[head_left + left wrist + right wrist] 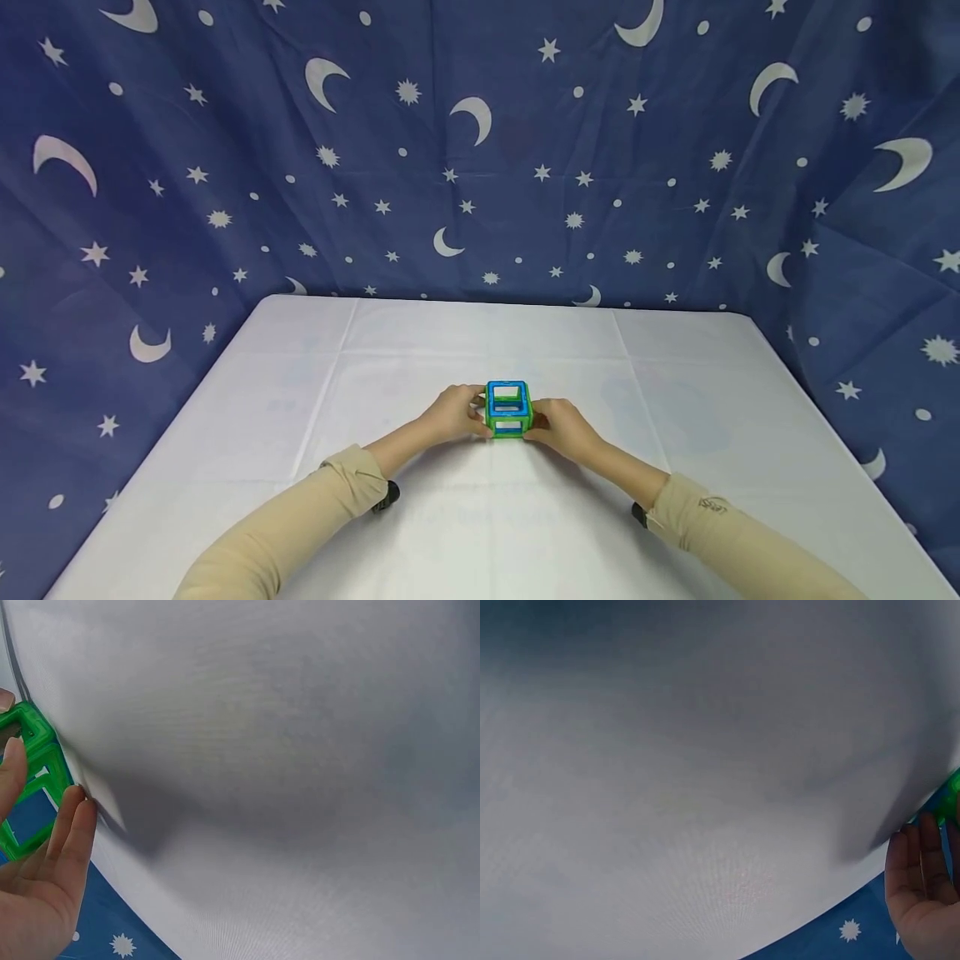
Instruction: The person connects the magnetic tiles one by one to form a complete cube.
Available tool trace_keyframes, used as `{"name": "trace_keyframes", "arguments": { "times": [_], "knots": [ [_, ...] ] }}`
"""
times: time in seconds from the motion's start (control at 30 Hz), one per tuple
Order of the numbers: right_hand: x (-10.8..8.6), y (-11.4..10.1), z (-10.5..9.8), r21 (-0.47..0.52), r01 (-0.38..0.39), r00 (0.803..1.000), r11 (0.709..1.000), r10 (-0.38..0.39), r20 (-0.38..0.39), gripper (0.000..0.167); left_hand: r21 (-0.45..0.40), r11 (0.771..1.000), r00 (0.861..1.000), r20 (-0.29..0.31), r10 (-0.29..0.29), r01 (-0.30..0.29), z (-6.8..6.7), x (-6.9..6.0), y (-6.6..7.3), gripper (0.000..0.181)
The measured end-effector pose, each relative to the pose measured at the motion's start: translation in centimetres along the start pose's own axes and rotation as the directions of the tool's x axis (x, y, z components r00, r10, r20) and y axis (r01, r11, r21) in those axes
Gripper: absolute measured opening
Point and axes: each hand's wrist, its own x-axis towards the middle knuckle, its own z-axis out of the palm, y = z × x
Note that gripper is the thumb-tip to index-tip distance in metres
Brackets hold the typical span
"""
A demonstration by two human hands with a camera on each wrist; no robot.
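Note:
A small cube of open-framed magnetic tiles [508,409] sits on the white table, its top frame blue and its front frame green. My left hand [456,412] holds it from the left, thumb near the front lower corner and fingers toward the back. From the right, my right hand [561,427] grips the opposite side in a similar way. In the left wrist view, green frames of the cube [54,771] show between the thumb and fingers of the left hand [45,892]. Only a sliver of green shows beyond the fingers of the right hand [926,892] in the right wrist view.
A white cloth with fold creases covers the table [420,342]. Behind it and along both sides hangs a dark blue curtain [525,125] with moons and stars. Black bands [387,497] show at the cuffs of both beige sleeves.

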Motion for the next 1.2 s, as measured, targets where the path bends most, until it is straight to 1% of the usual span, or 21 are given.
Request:
{"name": "trace_keyframes", "arguments": {
  "times": [0.13,0.2,0.33,0.4,0.5,0.63,0.73,0.83,1.0,1.1,1.2],
  "knots": [
    [-0.1,0.0,0.1,0.0,-0.006,1.0,1.0,0.006,-0.01,0.022,0.023,1.0,1.0,-0.003,0.015,-0.015,0.1,-0.1,0.1,0.064],
    [-0.3,0.0,0.0,-0.001,-0.006,1.0,1.0,0.006,-0.018,0.031,0.025,0.999,1.0,0.0,0.021,-0.021,0.1,-0.2,0.1,0.063],
    [0.4,-0.1,-0.5,-0.032,-0.014,0.999,0.999,0.013,-0.029,0.053,0.037,0.999,1.0,-0.004,0.023,-0.023,-0.3,0.2,0.1,0.063],
    [0.7,-0.1,-0.6,-0.058,-0.027,0.999,0.998,0.025,-0.02,0.062,0.039,0.999,1.0,-0.005,0.022,-0.022,-0.5,0.2,0.0,0.063],
    [1.1,-0.1,-0.6,-0.078,-0.031,0.999,0.996,0.032,0.013,0.071,0.04,0.999,1.0,-0.004,0.019,-0.019,-0.6,0.1,-0.3,0.065],
    [1.1,0.1,-0.7,-0.078,-0.038,0.997,0.996,0.043,0.06,0.074,0.031,0.999,1.0,0.009,0.029,-0.03,-0.3,0.1,-0.4,0.066],
    [0.5,0.6,-1.0,-0.084,-0.069,0.995,0.994,0.075,0.071,0.075,0.014,0.998,0.998,0.034,0.058,-0.058,0.2,0.3,-0.2,0.069],
    [-0.1,1.1,-1.2,-0.085,-0.086,0.992,0.993,0.093,0.086,0.075,-0.007,0.998,0.997,0.05,0.062,-0.062,0.8,0.5,0.0,0.073],
    [0.4,1.4,-1.5,-0.063,-0.057,0.993,0.996,0.063,0.103,0.075,-0.048,0.999,1.0,0.022,0.009,-0.008,0.7,0.6,0.2,0.076],
    [0.9,1.2,-1.5,-0.055,-0.034,0.991,0.998,0.041,0.128,0.075,-0.073,0.997,1.0,0.003,-0.018,0.018,0.4,0.2,0.1,0.076],
    [1.1,1.1,-1.5,-0.05,-0.009,0.986,0.999,0.017,0.168,0.075,-0.077,0.997,1.0,-0.008,-0.027,0.026,0.3,-0.3,0.1,0.074]
  ]
}}
